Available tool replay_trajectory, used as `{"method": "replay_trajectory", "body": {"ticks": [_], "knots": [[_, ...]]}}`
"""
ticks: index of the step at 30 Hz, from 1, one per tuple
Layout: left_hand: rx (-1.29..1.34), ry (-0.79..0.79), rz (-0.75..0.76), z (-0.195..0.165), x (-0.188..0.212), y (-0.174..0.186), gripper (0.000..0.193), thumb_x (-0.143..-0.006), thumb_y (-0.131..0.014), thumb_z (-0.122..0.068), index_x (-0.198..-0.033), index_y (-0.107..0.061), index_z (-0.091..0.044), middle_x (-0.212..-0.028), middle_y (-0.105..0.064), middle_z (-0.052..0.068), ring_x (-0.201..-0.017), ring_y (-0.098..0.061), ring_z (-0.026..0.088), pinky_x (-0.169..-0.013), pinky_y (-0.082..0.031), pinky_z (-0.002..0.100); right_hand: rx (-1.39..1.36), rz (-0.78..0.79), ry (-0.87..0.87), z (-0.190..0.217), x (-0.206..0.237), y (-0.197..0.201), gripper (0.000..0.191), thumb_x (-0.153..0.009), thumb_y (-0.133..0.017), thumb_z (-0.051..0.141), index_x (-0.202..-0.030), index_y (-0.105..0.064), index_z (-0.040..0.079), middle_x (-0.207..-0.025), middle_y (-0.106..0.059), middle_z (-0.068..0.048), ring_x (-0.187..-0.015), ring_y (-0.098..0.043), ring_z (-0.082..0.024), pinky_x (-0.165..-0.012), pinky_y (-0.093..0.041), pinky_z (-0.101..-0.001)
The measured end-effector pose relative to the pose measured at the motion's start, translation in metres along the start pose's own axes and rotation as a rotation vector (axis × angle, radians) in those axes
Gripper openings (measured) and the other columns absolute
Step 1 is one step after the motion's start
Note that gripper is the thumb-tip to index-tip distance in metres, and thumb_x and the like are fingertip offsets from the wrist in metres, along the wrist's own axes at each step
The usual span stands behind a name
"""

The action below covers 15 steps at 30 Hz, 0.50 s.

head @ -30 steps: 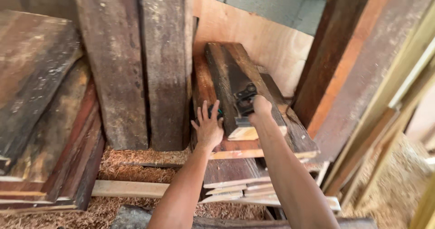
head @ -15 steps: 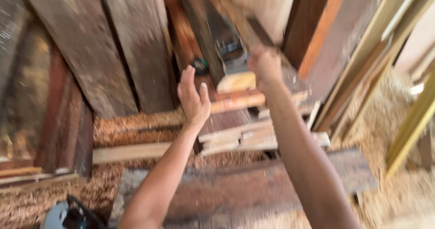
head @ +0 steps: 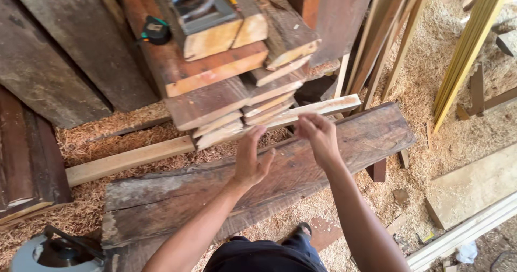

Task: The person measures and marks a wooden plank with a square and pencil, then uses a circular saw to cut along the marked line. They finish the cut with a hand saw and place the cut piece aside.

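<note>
We see both bare hands raised in front of a stack of rough reddish-brown timber offcuts [head: 226, 97] that leans out from the boards behind it. Our left hand [head: 250, 159] is open, fingers spread and slightly curled, palm toward the cut ends of the lowest thin pieces; its fingertips come just beside those ends, and we cannot tell whether they touch. Our right hand [head: 319, 134] is loosely curled with the fingers drawn together, just below a pale narrow wooden strip [head: 318, 109] that juts out to the right from the bottom of the stack; it looks to be at the strip's underside, but a firm grasp cannot be made out. So the stack lies above and ahead of both hands, the left hand under its lower left corner, the right under its lower right edge. On top of the stack rests a dark grey metal power tool [head: 196, 5], and beside it, to the left, a small black and green tape measure [head: 156, 30]. Beneath the forearms a broad weathered dark plank [head: 161, 202] lies across sawdust, and a grey round circular saw [head: 51, 253] shows at the lower left corner
</note>
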<state>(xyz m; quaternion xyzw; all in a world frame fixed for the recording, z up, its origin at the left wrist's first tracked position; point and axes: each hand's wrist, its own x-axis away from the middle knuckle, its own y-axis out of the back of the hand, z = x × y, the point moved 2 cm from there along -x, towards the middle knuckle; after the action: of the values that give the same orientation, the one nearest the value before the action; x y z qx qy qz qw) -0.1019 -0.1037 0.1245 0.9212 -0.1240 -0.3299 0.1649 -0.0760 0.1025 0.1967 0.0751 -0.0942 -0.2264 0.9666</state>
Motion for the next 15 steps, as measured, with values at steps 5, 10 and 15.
{"method": "replay_trajectory", "body": {"ticks": [5, 10, 15], "knots": [[-0.147, 0.129, 0.154, -0.018, 0.02, -0.079, 0.074, -0.094, -0.069, -0.048, -0.151, -0.042, -0.008, -0.154, -0.049, 0.017, -0.145, -0.045, 0.033, -0.122, -0.036, 0.048, -0.089, 0.031, -0.099, -0.082, 0.011, 0.078, 0.018, -0.094, -0.067, 0.016, -0.105, -0.073, 0.002, -0.088, -0.077, -0.011, -0.073, -0.071, -0.017, -0.072, -0.063, -0.0323], [-0.254, 0.333, 0.371, -0.029, 0.038, -0.155, 0.103, -0.079, -0.079, -0.064, -0.156, -0.031, -0.016, -0.164, -0.033, 0.014, -0.149, -0.035, 0.034, -0.12, -0.029, 0.058, -0.258, 0.093, -0.151, -0.146, 0.014, 0.149, 0.02, -0.094, -0.068, 0.014, -0.107, -0.072, -0.001, -0.089, -0.075, -0.01, -0.074, -0.07, -0.017, -0.07, -0.059, -0.0321], [-0.38, 0.517, 0.512, -0.033, 0.055, -0.208, 0.122, -0.065, -0.085, -0.07, -0.159, -0.021, -0.026, -0.17, -0.014, 0.011, -0.155, -0.021, 0.034, -0.122, -0.016, 0.067, -0.257, 0.125, -0.386, -0.201, 0.017, 0.202, 0.024, -0.095, -0.068, 0.015, -0.113, -0.07, 0.0, -0.09, -0.075, -0.01, -0.073, -0.07, -0.017, -0.069, -0.061, -0.0336]]}}
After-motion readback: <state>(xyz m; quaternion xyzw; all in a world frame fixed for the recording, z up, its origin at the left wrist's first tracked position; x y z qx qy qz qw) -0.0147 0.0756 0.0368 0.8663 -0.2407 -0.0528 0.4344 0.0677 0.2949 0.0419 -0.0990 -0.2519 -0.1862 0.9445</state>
